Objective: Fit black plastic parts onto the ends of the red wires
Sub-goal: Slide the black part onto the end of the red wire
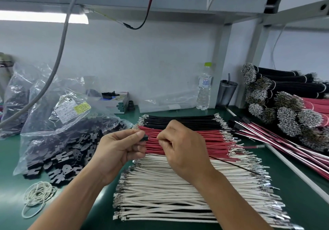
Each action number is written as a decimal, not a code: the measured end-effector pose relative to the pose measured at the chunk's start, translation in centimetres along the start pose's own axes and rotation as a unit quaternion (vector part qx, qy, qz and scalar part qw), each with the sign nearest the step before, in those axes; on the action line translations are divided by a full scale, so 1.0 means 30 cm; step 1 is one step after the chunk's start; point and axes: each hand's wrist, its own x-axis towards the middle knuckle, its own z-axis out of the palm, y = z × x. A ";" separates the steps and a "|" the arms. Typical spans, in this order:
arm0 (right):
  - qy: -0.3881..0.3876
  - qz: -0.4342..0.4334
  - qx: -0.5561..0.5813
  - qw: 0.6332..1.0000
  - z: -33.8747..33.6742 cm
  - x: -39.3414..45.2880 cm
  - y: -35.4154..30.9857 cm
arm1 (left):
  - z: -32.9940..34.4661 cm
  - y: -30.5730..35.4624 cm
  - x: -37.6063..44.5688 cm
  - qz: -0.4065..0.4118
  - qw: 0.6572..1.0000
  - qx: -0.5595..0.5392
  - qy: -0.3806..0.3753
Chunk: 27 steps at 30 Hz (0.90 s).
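The left hand [118,148] pinches a small black plastic part [145,137] between thumb and forefinger, its grip narrow and closed round the piece, held just above the row of red wires [187,140]. The right hand [181,147] faces it with fingers curled, its grip tight on what looks like a single red wire running toward the part; the wire end itself is hidden between the fingertips, so whether it has entered the part cannot be told. The red wires lie side by side on the green surface [10,185], metal terminals at both ends, between a row of black wires [181,121] behind and a broad spread of white wires [169,190] in front. To the left, a clear plastic bag [58,122] spills more black plastic parts [58,165] onto the surface, with a loose heap of white rubber bands [38,196] near its front. Further back stand a water bottle [204,89] and a dark tumbler [227,92] beside a grey post. On the right lie bundled black and red wire harnesses [288,98] with silvery terminal clusters, and assembled red-and-white leads [284,146] run diagonally below them.
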 end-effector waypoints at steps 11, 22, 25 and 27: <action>-0.031 0.093 0.051 0.994 0.034 -0.007 0.045 | 0.004 0.019 -0.020 0.096 0.963 0.253 0.003; -0.049 0.070 0.061 0.994 0.016 -0.008 0.041 | 0.007 0.007 -0.021 0.079 0.971 0.224 -0.006; 0.014 0.019 -0.021 1.000 -0.016 -0.003 0.039 | 0.014 0.009 -0.018 0.092 0.968 0.233 0.013; 0.006 -0.029 -0.040 0.999 -0.022 -0.003 0.015 | 0.005 0.010 -0.012 0.100 0.966 0.234 0.034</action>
